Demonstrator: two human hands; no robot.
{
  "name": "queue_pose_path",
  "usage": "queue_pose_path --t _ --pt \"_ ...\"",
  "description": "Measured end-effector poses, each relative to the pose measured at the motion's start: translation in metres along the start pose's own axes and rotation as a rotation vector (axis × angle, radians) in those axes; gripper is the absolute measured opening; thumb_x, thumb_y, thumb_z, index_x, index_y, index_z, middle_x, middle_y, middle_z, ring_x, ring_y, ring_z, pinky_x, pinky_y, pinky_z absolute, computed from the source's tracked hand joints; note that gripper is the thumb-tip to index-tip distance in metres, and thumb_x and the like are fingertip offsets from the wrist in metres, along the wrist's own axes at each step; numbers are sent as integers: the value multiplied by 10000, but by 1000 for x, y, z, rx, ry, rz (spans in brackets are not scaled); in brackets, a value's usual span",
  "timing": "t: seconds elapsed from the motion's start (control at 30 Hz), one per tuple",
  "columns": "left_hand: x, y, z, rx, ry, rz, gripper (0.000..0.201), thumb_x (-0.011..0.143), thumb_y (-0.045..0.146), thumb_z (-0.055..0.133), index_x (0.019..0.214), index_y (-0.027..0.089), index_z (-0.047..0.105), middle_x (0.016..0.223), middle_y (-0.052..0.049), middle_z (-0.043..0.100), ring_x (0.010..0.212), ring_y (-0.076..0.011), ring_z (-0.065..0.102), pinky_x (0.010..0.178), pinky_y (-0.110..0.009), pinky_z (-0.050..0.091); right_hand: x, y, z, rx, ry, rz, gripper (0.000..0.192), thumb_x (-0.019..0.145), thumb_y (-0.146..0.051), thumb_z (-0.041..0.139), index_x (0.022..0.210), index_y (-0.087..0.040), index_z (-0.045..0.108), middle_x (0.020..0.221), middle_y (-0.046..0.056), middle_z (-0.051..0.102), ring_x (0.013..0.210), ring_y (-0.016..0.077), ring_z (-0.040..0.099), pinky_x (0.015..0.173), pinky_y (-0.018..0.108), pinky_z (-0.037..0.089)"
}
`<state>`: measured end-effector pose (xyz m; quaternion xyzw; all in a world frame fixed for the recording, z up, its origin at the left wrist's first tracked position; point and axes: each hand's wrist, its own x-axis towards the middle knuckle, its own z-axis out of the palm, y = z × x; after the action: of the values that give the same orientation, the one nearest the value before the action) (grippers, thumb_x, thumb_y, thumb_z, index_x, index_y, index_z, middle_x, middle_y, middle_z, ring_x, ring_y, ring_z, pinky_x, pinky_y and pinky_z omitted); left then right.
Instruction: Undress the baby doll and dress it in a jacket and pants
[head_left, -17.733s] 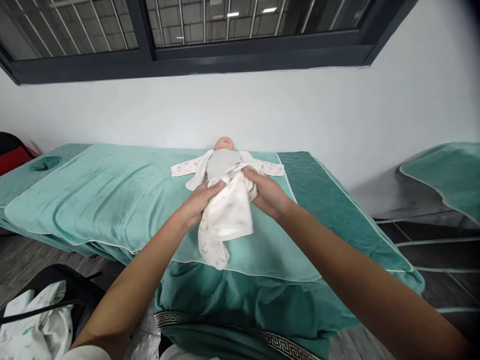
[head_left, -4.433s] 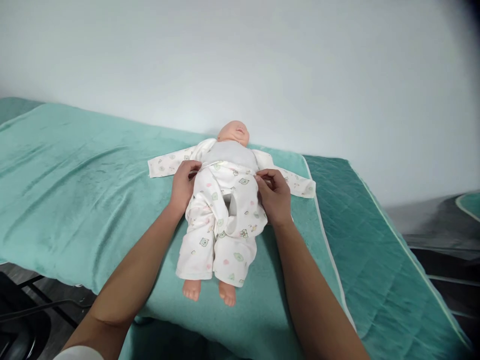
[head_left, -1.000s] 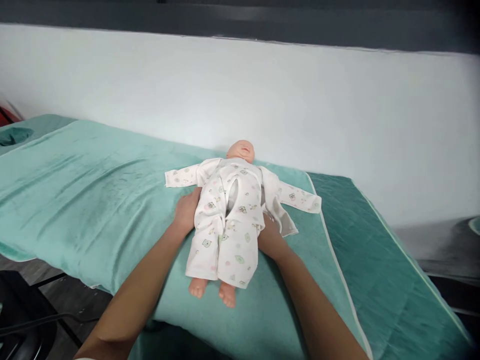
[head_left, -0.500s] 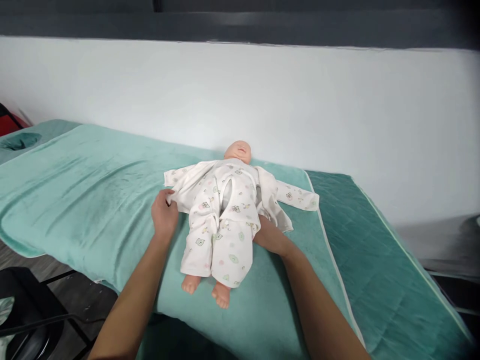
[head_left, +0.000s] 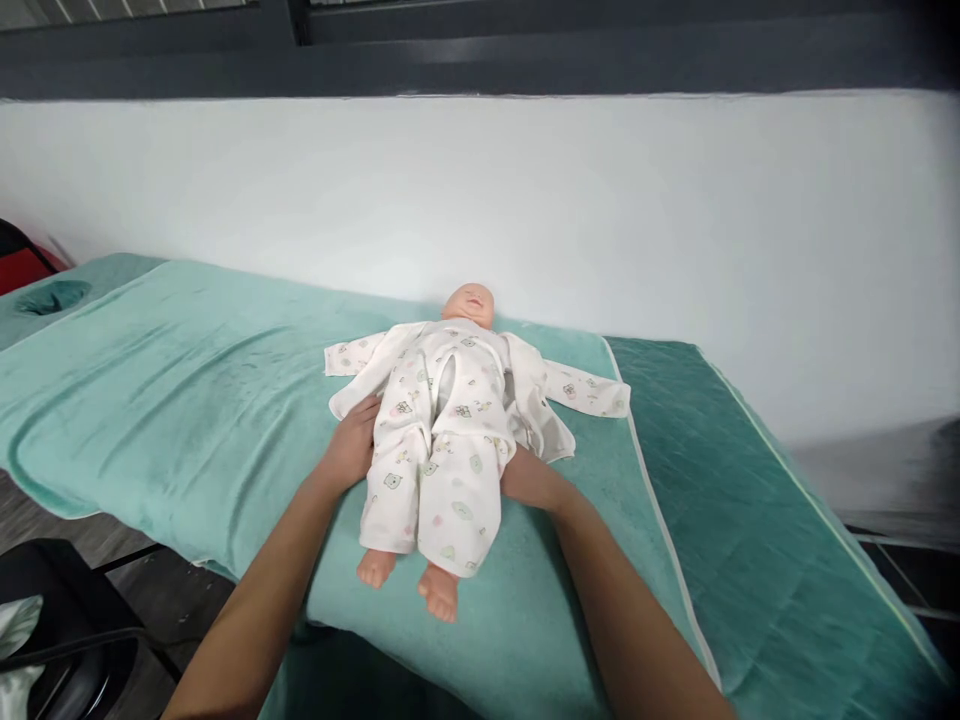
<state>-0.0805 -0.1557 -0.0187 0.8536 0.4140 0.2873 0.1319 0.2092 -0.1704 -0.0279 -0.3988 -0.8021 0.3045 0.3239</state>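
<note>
A baby doll (head_left: 471, 302) lies on its back, feet toward me, in a loose white printed shirt (head_left: 536, 400) that hangs open at both sides. White printed pants (head_left: 457, 500) cover its legs and reach up over the belly, with a slit at the crotch. Against the left side of the pants, near the hip, my left hand (head_left: 351, 448) is closed on the cloth, its fingertips partly hidden by the shirt's hem. My right hand (head_left: 531, 480) is at the right hip; its fingers disappear behind the pants, so their grip is hidden.
Under the doll lies a light green blanket (head_left: 225, 390) on a bed with a darker green quilted cover (head_left: 742, 500). A white wall (head_left: 480, 190) stands just behind. At lower left is a black chair (head_left: 75, 600) with cloth on it; a hole (head_left: 54, 297) shows in the bed's left end.
My left hand has let go of the shirt's left hem and moved right to the pants. My right hand stays at the right hip. The view has tilted up slightly.
</note>
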Motion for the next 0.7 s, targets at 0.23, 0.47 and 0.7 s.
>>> queue_pose_path --t 0.23,0.47,0.7 --pt "5 11 0 -65 -104 8 255 873 325 611 1077 221 725 1153 -122 697 1198 -298 574 1064 -443 449 -2 -12 -22 -106 -58 136 353 857 -400 628 1180 -282 705 1208 104 712 1130 335 663 1029 511 514" --pt "4 11 5 173 -115 -29 213 906 323 520 902 198 692 1033 -139 662 997 -290 581 868 -431 470 -2 -22 -31 -398 -91 117 213 850 -209 562 930 -257 753 963 102 751 1059 338 677 975 469 507" --pt "13 16 14 134 -90 -36 156 855 327 565 791 207 641 896 -122 643 923 -278 591 835 -408 469 -10 -16 -44 -370 -123 142 274 829 -174 535 983 -269 741 1052 85 745 1004 323 685 897 452 530"
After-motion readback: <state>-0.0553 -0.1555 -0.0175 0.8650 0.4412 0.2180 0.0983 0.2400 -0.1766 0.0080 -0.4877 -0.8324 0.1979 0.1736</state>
